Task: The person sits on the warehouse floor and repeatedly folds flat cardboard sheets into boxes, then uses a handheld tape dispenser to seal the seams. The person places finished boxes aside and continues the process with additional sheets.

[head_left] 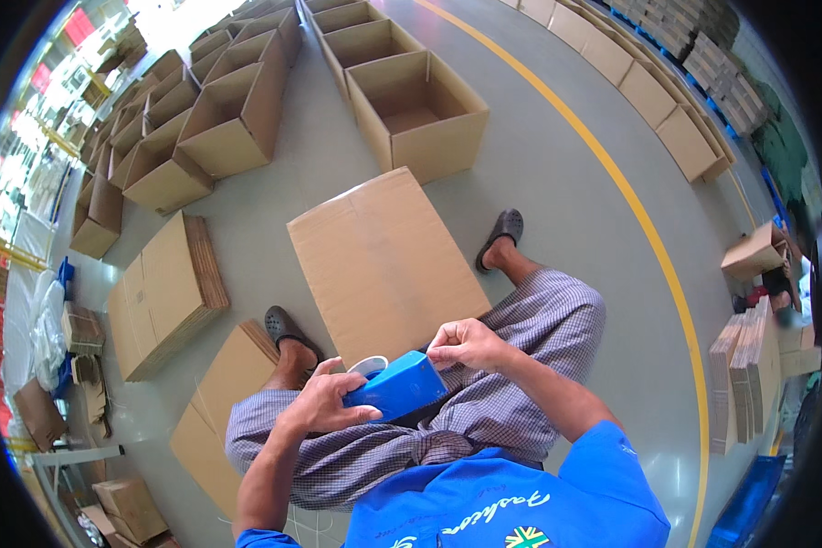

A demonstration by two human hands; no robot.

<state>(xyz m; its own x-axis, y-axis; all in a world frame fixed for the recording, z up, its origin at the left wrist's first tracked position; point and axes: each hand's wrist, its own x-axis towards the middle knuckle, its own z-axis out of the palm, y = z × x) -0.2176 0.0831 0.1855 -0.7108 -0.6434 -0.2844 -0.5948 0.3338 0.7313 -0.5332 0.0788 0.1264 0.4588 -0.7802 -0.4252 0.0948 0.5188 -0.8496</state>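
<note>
My left hand [324, 399] is wrapped around a blue tape dispenser [398, 387], thumb beneath and fingers on top, above my lap. A white ring-shaped roll [369, 365] shows at the dispenser's far side. At the dispenser's right end my right hand [468, 346] is closed in a pinch. Whatever lies between its fingertips is too small to make out. Just beyond both hands, a brown cardboard box [388, 260] rests between my feet with its plain, unbroken face up. Its near edge is partly behind my hands and legs.
Flat cardboard stacks [166, 297] lie at the left, with another flattened carton [221, 402] by my left leg. Open boxes [417, 114] stand in rows ahead. A yellow floor line [644, 215] curves along the right. Another person [781, 292] is near folded cartons [744, 374] at far right.
</note>
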